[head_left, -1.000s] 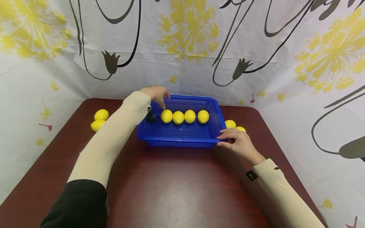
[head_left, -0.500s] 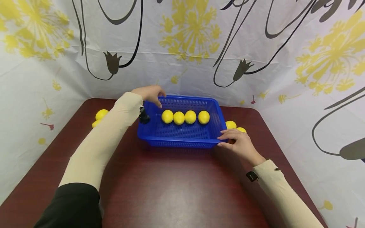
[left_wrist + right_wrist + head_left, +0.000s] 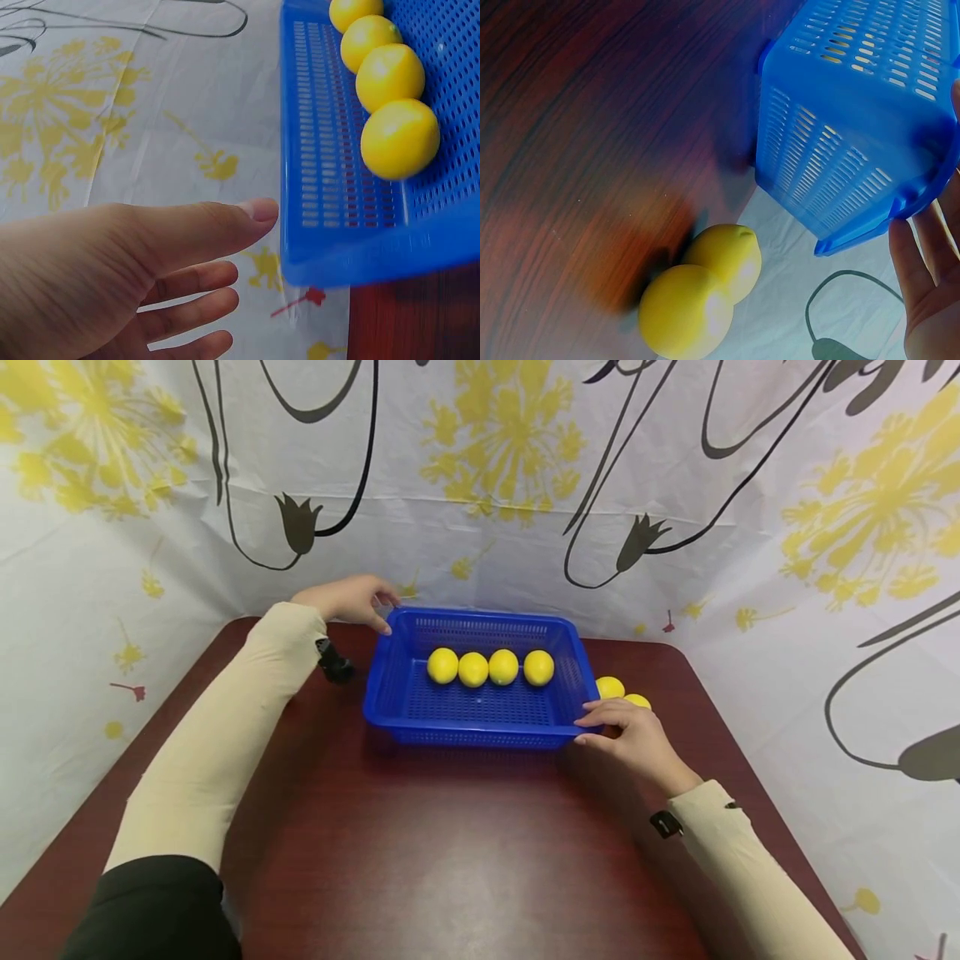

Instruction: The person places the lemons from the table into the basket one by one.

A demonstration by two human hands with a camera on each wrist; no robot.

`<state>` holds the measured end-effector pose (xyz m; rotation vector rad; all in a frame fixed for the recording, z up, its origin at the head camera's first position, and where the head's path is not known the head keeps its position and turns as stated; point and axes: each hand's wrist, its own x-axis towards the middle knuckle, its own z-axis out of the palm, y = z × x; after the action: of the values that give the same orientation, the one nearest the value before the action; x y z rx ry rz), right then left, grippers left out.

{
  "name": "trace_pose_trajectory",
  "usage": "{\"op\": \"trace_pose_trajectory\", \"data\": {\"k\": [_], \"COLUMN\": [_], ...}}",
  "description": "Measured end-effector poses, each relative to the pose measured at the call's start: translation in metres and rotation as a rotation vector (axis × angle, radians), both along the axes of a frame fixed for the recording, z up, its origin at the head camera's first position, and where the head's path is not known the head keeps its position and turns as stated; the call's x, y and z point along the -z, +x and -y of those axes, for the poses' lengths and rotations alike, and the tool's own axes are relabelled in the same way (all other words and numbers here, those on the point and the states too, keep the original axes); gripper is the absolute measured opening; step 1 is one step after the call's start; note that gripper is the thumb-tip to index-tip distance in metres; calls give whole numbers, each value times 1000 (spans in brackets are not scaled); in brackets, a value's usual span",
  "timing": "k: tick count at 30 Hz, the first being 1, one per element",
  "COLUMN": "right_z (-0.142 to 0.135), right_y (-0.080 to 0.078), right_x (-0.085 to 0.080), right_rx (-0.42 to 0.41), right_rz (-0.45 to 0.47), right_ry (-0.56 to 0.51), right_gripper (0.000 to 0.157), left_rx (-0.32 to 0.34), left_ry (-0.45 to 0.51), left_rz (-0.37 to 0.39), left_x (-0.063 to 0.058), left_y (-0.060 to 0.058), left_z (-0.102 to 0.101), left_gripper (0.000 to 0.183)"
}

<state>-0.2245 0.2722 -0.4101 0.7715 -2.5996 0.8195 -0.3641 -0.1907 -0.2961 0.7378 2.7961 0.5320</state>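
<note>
A blue plastic basket with slotted walls stands on the table, several lemons in a row inside it. At its back left corner is my left hand, fingers loosely bent and holding nothing. The left wrist view shows that thumb right beside the basket's rim. My right hand grips the front right corner of the rim, thumb in front and fingers over the side. In the right wrist view its fingers lie against the rim's corner.
Two lemons lie on the table just right of the basket, close together. A patterned white cloth hangs behind and on both sides of the dark red wooden table.
My left hand has moved left, from over the basket's back left part to outside its corner. The left arm now covers the two lemons on the left. My right hand keeps its place.
</note>
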Motion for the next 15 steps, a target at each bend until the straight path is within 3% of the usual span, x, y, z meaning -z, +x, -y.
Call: {"op": "trace_pose_trajectory", "data": {"k": [5,15], "right_z": [0,2], "right_y": [0,0], "right_x": [0,0], "right_rx": [0,-6], "right_rz": [-7,-14], "right_ry": [1,-10], "right_gripper": [24,23], "left_rx": [0,-81], "left_ry": [5,-39], "left_rz": [-14,30], "left_x": [1,2], "left_y": [5,20], "left_z": [23,46], "left_gripper": [62,63]}}
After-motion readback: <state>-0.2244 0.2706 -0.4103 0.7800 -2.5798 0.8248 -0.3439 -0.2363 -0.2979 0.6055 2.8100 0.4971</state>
